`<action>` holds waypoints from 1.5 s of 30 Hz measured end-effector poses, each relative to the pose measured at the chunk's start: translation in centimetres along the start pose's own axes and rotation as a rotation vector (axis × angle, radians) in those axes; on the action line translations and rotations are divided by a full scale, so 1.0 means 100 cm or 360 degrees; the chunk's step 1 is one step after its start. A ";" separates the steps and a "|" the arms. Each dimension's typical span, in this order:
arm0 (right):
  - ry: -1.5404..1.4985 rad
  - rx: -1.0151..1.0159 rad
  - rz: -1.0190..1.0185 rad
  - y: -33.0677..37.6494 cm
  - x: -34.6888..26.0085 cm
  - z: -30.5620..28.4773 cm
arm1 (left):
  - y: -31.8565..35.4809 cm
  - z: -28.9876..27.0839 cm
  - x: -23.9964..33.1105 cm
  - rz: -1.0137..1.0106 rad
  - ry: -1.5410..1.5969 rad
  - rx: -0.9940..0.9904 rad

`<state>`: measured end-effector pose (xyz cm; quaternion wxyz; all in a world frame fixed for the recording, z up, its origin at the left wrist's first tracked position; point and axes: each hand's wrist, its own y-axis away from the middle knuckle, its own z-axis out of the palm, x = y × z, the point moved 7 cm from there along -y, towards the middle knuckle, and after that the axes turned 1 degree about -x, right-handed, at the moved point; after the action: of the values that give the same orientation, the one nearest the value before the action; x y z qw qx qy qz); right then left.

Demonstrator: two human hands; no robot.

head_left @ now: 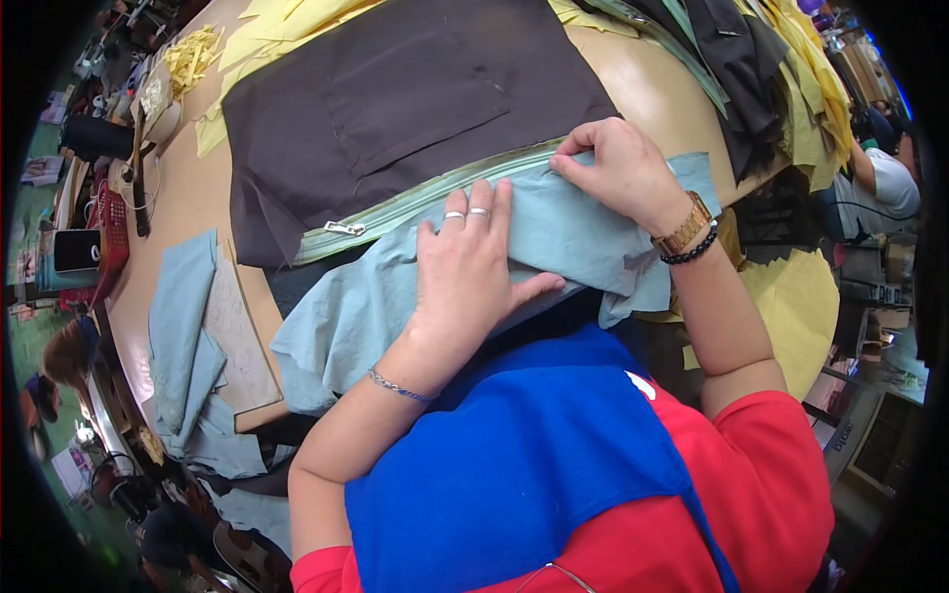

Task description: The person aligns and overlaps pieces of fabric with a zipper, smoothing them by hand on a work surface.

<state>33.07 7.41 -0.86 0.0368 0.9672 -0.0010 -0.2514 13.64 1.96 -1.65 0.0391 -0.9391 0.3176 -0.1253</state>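
Head view: the person stands at a wooden worktable [188, 188] with a pale blue-green fabric piece [366, 306] spread across its near edge and partly hanging off toward their body. The left hand [463, 272] lies flat on this cloth, fingers spread and extended, palm pressing it down; it grips nothing. The right hand [618, 168] is curled, its fingertips pinched together on the upper edge of the same cloth, right where that edge meets a light green zipper tape [435, 193]. The zipper runs along the lower edge of a dark brown fabric panel [395, 99], which has a stitched pocket outline, and the metal zipper pull [343, 228] sits near the left end of the tape.

As a judgement, the work is at an aligning stage. The zipper looks already joined to the brown panel along its far side. The blue-green piece is laid up against the free side of the tape, with its edge matched under the right hand, while the stretch toward the pull lies loose and rumpled. Whether any stitching joins the blue-green cloth to the tape cannot be told from here.

More blue-green pieces [188, 336] lie stacked at the table's left end beside a flat cardboard template [237, 336]. Yellow fabric pieces [287, 20] lie at the far side, under and around the brown panel.
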 end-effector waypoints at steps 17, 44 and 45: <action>0.0016 -0.0026 0.0041 -0.003 0.000 0.002 | -0.002 0.001 0.001 0.0004 0.0052 0.0009; -0.0039 0.0131 0.0001 0.017 0.035 -0.028 | -0.029 0.018 0.026 0.0120 -0.0015 0.0072; -0.0035 0.0138 0.0007 0.017 0.037 -0.028 | -0.030 0.018 0.026 0.0111 -0.0001 0.0044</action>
<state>37.67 5.85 -0.15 -0.0046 0.9650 -0.0144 -0.2617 17.85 2.79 -2.40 0.0564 -0.9269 0.3483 -0.1280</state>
